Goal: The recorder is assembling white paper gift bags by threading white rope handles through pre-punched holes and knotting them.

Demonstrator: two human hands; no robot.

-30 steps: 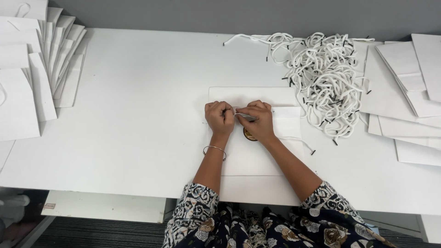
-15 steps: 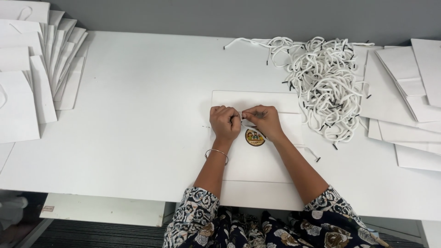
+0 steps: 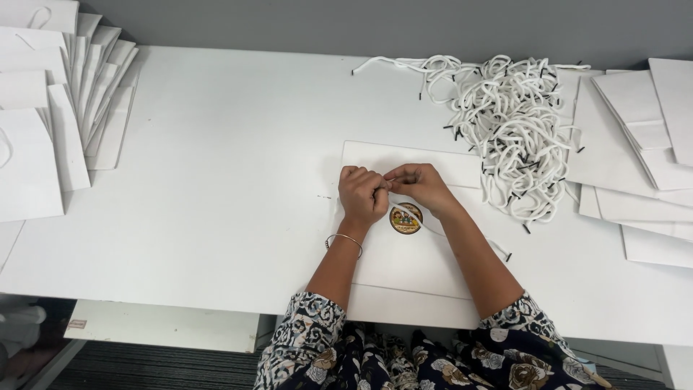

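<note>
White cord (image 3: 413, 214) pinched by left hand (image 3: 363, 196) fingers, right hand (image 3: 421, 186) fingers, over paper bag (image 3: 411, 253)

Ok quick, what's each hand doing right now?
Left hand: closed, pinching the white cord.
Right hand: closed, pinching the same cord over the paper bag.

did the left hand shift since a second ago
Yes, slightly. The left hand moved down toward the person, further from the white paper bag's far edge, beside its round sticker.
</note>
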